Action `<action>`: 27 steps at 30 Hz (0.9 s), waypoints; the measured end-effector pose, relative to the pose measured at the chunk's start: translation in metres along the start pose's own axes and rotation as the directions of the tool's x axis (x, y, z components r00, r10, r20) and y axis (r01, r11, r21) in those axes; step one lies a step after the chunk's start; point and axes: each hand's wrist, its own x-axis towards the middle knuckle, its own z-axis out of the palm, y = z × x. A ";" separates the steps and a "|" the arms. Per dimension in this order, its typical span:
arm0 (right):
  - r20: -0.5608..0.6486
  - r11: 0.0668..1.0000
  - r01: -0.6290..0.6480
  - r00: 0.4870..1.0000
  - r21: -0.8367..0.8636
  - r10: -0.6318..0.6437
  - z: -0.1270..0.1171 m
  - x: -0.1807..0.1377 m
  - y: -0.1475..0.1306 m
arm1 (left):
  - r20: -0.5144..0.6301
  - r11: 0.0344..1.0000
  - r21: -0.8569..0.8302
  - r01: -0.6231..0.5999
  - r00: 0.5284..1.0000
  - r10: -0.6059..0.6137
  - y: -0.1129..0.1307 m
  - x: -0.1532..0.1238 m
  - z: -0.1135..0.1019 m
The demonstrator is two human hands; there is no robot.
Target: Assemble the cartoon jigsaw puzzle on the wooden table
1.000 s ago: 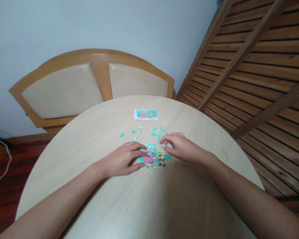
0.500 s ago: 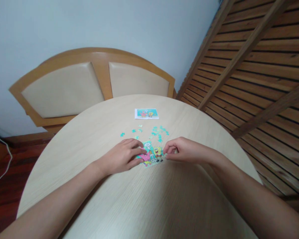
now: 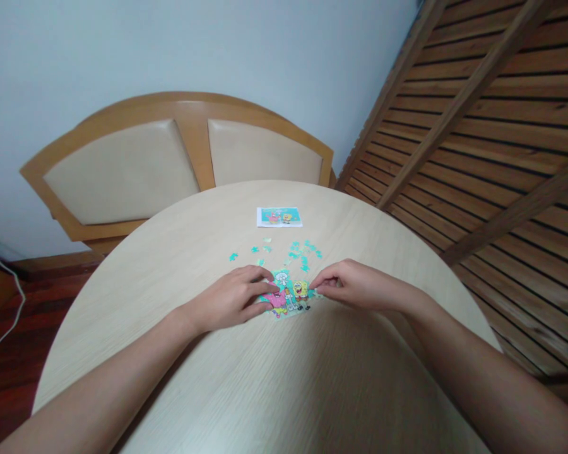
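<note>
A partly assembled jigsaw puzzle (image 3: 291, 296) with cartoon figures in pink, yellow and pale green lies flat before me. Across its left side rests my left hand (image 3: 234, 295), fingers stretched out and covering part of the pink figure. My right hand (image 3: 353, 284) is at the puzzle's right edge beside the yellow figure. Its thumb and fingers pinch a small puzzle piece (image 3: 316, 292), mostly hidden by the fingertips. Several loose turquoise pieces (image 3: 304, 249) lie just beyond the puzzle, and a few more (image 3: 233, 257) are scattered to the left.
A picture card (image 3: 279, 217) showing similar cartoon figures lies farther back on the round wooden table (image 3: 194, 384). Behind the table stands a wide padded headboard (image 3: 123, 170) against the wall. Wooden slats (image 3: 492, 139) rise on the right, and a white cable (image 3: 16, 302) hangs at left.
My right thumb and fingers have drawn together into a tighter pinch at the puzzle's right edge. The left hand stays in place on the puzzle.
</note>
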 end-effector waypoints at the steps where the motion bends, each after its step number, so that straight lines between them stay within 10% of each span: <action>1: -0.016 1.000 -0.016 1.000 0.017 0.017 0.001 0.001 0.000 | 0.000 1.000 0.002 0.004 1.000 -0.004 0.000 0.000 0.000; 17: -0.161 0.857 -0.058 0.974 0.512 0.161 0.058 0.019 -0.029 | 0.010 0.787 -0.511 0.347 0.918 -0.398 0.028 0.010 0.006; 27: -0.169 0.969 0.233 0.955 -0.087 -0.244 0.048 0.017 -0.028 | 0.144 0.833 -0.401 0.382 0.924 -0.354 0.022 0.003 -0.009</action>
